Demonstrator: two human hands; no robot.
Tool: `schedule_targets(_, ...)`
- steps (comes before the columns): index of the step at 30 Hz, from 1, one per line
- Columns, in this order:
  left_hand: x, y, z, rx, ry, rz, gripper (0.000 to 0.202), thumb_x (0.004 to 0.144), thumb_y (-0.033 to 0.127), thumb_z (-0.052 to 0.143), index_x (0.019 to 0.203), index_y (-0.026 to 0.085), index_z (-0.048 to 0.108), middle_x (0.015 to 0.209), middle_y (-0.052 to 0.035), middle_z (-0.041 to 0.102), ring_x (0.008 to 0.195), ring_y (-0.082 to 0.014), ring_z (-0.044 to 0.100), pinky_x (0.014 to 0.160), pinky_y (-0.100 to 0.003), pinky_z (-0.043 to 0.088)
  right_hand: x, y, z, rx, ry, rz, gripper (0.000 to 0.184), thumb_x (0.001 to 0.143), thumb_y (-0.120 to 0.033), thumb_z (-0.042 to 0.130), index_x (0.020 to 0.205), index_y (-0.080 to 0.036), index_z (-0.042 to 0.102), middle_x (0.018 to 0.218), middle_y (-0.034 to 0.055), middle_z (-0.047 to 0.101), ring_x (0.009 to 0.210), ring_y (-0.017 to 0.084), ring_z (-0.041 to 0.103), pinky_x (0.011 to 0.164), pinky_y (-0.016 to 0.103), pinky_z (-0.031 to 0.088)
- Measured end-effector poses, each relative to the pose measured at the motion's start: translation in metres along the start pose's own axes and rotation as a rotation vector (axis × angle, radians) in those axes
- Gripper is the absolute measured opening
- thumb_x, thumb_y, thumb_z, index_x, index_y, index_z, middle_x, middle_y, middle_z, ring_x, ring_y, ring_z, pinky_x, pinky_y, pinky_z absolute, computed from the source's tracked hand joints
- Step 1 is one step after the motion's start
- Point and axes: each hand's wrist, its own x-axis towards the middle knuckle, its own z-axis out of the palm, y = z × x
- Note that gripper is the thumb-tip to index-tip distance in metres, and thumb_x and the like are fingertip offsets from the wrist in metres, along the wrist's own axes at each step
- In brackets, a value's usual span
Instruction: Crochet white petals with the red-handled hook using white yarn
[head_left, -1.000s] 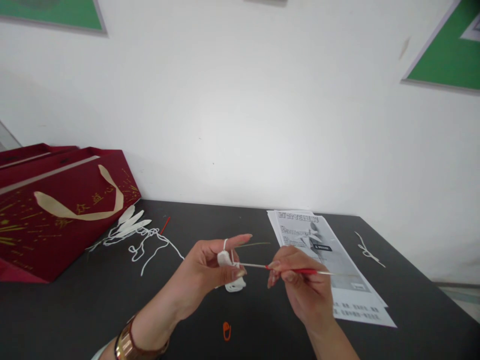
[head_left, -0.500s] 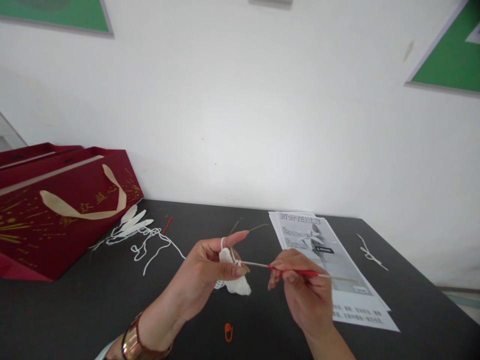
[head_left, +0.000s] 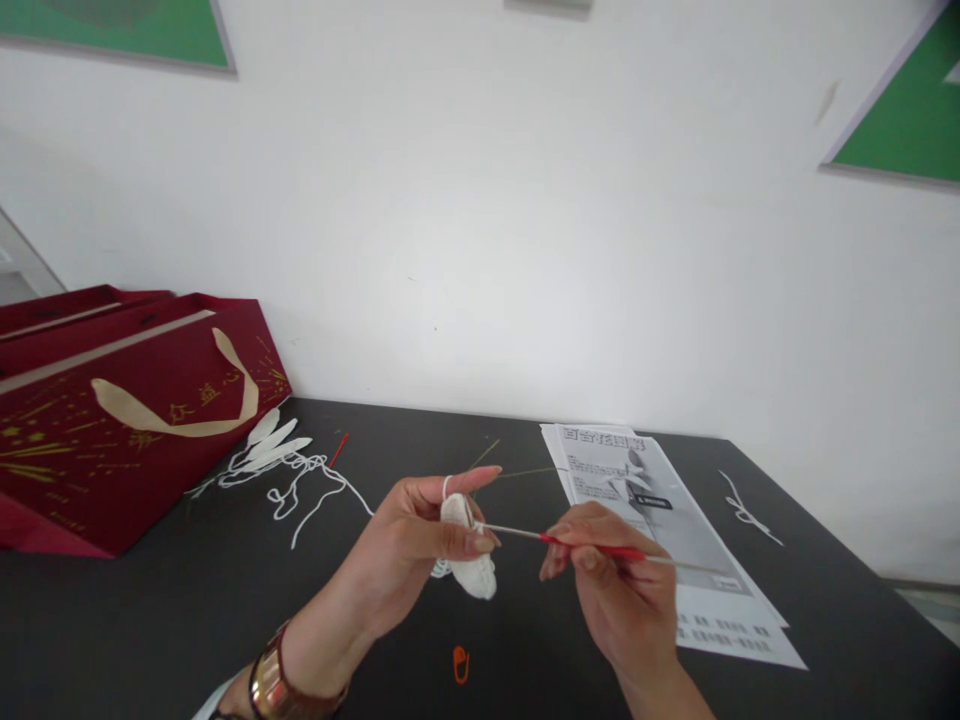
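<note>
Between the thumb and fingers of my left hand is a small white crochet piece, with white yarn looped round the index finger. Thin greenish wire ends stick out above and to the right of that finger. My right hand pinches the red grip of a crochet hook. The hook's metal shaft reaches left to the upper edge of the crochet piece; its tip is hidden at the stitches. Below the hands, an orange stitch marker lies on the black table.
Printed sheets lie at the right, partly behind my right hand. Beyond them is a small tied piece of white cord. White crocheted petals, loose yarn and a red needle lie by the dark red gift bags at left.
The crochet piece has turned in my left hand and now hangs narrower and more upright. The wire ends have shifted slightly. The whole view has moved a little, and both hands keep their grips.
</note>
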Motion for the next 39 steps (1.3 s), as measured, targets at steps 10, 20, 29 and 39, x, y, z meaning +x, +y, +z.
schedule_targets(10,0.001,-0.011,0.001,0.103,0.034,0.173,0.030,0.061,0.016,0.084,0.090,0.024,0.080,0.065,0.0005,0.067,0.058,-0.0090,0.056,0.056,-0.021,0.042,-0.004,-0.001,0.005,-0.128,0.039,-0.031,0.018,0.087,-0.014,0.062,0.098,-0.023,0.073,0.078,0.0051,0.070,0.060,0.015,0.065,0.051,0.028,0.053)
schedule_targets(20,0.007,-0.012,0.000,0.221,0.041,0.225,0.037,0.070,0.020,0.079,0.106,0.028,0.075,0.068,0.0019,0.060,0.060,-0.0090,0.048,0.056,-0.022,0.038,0.005,0.001,0.021,0.187,0.294,0.451,0.013,0.073,-0.028,0.079,0.081,-0.019,0.077,0.059,0.0019,0.070,0.045,0.011,0.062,0.043,0.020,0.052)
schedule_targets(29,0.011,-0.011,-0.008,0.455,0.037,0.429,0.038,0.076,0.018,0.074,0.110,0.034,0.073,0.076,0.0009,0.062,0.075,-0.0136,0.053,0.075,-0.026,0.044,0.010,0.000,0.014,0.208,0.245,0.444,0.011,0.076,-0.027,0.076,0.082,-0.018,0.074,0.059,0.0006,0.069,0.046,0.009,0.061,0.043,0.017,0.051)
schedule_targets(39,0.006,-0.018,-0.002,0.485,0.096,0.560,0.044,0.076,0.015,0.073,0.114,0.037,0.070,0.076,0.0011,0.062,0.068,-0.0120,0.052,0.068,-0.025,0.047,0.007,-0.001,0.015,0.085,0.313,0.377,0.016,0.077,-0.030,0.075,0.076,-0.015,0.074,0.059,0.0021,0.070,0.045,0.011,0.063,0.044,0.020,0.053)
